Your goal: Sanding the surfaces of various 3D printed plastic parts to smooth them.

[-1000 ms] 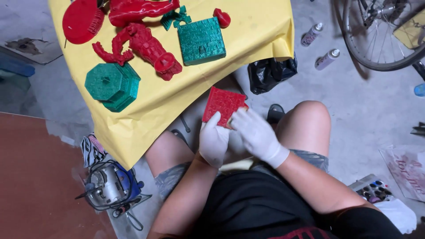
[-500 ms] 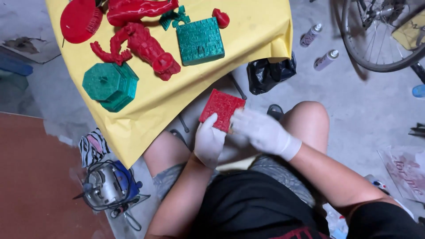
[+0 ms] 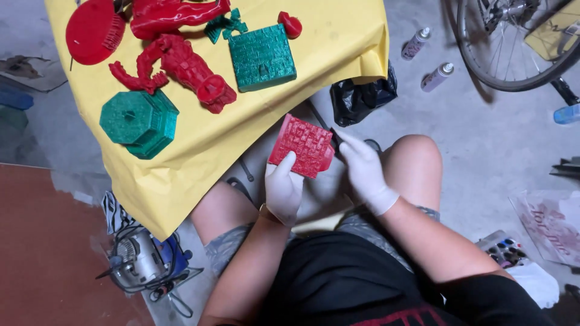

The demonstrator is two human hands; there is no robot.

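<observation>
Person sits w/ knees apart, both hands in white gloves, working over the lap. Left hand [image 3: 283,188] grips the red textured square piece [image 3: 302,145] from below, thumb up on its lower-left face, fingers curled behind; piece is held tilted, above the gap btwn the knees, just off the edge of the yellow sheet [image 3: 199,151]. Right hand [image 3: 364,172] is at the piece's right edge, fingers closed round a thin dark tool [image 3: 334,136] whose tip touches that edge; can't tell what kind of tool. On the yellow sheet, well apart from the hands: green octagonal piece [image 3: 138,122] at lower left, red figure [image 3: 181,69] lying diagonally beside it, green textured square block [image 3: 261,57] to the figure's right, small green bits [image 3: 222,25] just above that block, small red round bit [image 3: 290,25] near the block's top-right corner, red round disc [image 3: 93,31] at upper left, glossy red shape [image 3: 172,15] along the top edge. Black bag [image 3: 361,96] sits on the floor just under the sheet's right corner. Two small spray bottles [image 3: 428,60] lie on the grey floor to the right, near a bicycle wheel [image 3: 513,48]. Power tool w/ cord [image 3: 142,265] lies on the floor at lower left, beside the person's left leg. Paint tray w/ coloured wells [image 3: 504,252] is at lower right by the right arm, printed paper [image 3: 553,223] next to it.
</observation>
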